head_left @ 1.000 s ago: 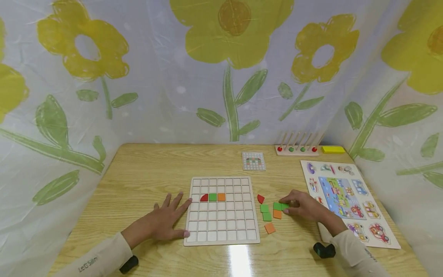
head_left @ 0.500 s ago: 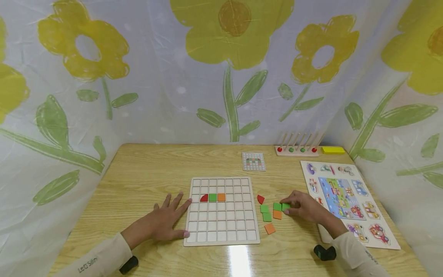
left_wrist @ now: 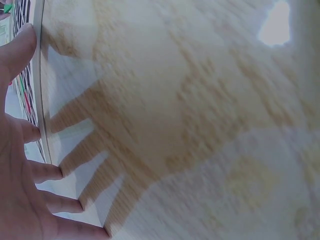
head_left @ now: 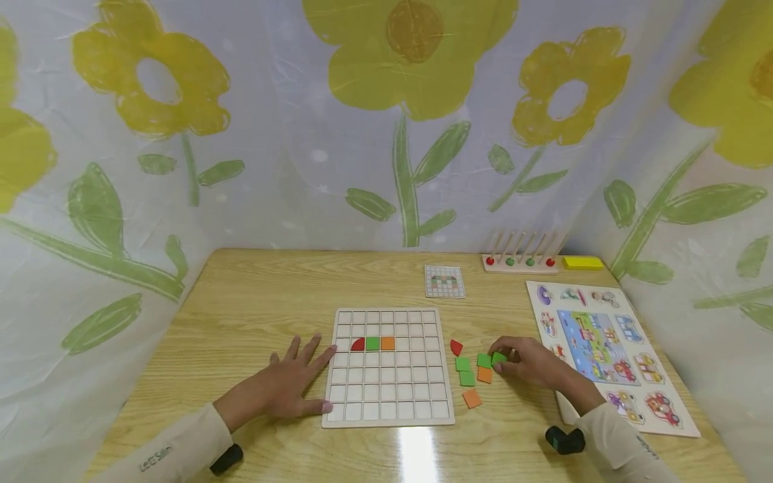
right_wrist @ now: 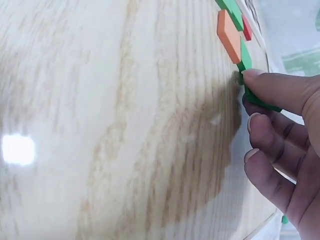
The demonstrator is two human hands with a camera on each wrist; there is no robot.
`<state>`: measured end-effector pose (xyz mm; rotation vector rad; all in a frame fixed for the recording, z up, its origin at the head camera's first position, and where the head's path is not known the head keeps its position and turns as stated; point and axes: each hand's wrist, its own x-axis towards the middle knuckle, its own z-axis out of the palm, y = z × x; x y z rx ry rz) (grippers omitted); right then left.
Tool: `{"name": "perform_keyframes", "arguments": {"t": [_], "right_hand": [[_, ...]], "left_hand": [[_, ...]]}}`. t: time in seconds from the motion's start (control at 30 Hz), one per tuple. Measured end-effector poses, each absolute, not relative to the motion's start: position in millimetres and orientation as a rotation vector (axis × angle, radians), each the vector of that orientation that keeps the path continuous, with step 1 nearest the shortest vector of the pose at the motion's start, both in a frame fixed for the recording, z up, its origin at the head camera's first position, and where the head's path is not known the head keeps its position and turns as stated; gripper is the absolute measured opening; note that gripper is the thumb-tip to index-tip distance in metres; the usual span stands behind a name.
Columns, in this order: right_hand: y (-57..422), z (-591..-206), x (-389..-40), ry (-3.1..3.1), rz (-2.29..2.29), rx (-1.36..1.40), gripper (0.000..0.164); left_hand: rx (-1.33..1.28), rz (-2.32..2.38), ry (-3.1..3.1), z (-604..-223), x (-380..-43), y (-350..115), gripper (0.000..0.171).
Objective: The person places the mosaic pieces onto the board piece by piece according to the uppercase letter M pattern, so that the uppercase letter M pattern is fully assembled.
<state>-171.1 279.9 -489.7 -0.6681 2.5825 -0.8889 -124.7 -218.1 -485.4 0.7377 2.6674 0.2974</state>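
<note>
My left hand (head_left: 282, 388) lies spread with straight fingers, thumb and index fingertip at the left edge of the white grid board (head_left: 386, 392). In one row of that board sit a red quarter-circle tile (head_left: 359, 345), a green tile (head_left: 372, 343) and an orange tile (head_left: 388, 343). My right hand (head_left: 527, 362) pinches a green square tile (head_left: 498, 358) between thumb and index finger; in the right wrist view this green tile (right_wrist: 262, 100) is tilted, its other fingers loosely curled. Just left are another green tile (head_left: 484, 360) and an orange tile (head_left: 484, 375).
Between board and right hand lie a red quarter-circle (head_left: 456, 347), green squares (head_left: 463, 364) and an orange square (head_left: 472, 399). A pattern card (head_left: 445, 282), a peg stand with beads (head_left: 519, 264), a yellow block (head_left: 582, 263) and a picture puzzle board (head_left: 628, 376) stand behind and right.
The green tile in my right hand has tilted up slightly and shows more between the fingertips. My left hand stays in place at the board.
</note>
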Motion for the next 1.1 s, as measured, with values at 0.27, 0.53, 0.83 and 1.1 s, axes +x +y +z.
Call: {"name": "perform_keyframes", "arguments": {"t": [0.27,0.53,0.83,1.1], "right_hand": [[277.9,-485.4,-171.5,2.618,-0.907,-0.658,0.026],[271.1,-485.1,-175.4,2.644,-0.919,-0.67,0.026],[253.2,-476.0,-178.4,2.623,-0.949,-0.709,0.031],[237.3,-471.4,-180.6,2.544,-0.989,-0.756,0.032]], "left_hand": [[0.735,0.289,2.668,-486.0,-126.0,-217.5,0.102],[0.746,0.27,2.673,-485.1,-127.2,-217.0,0.103],[0.753,0.271,2.682,-484.0,-126.1,-217.1,0.103],[0.743,0.284,2.677,-484.0,-124.6,-217.4,0.103]]}}
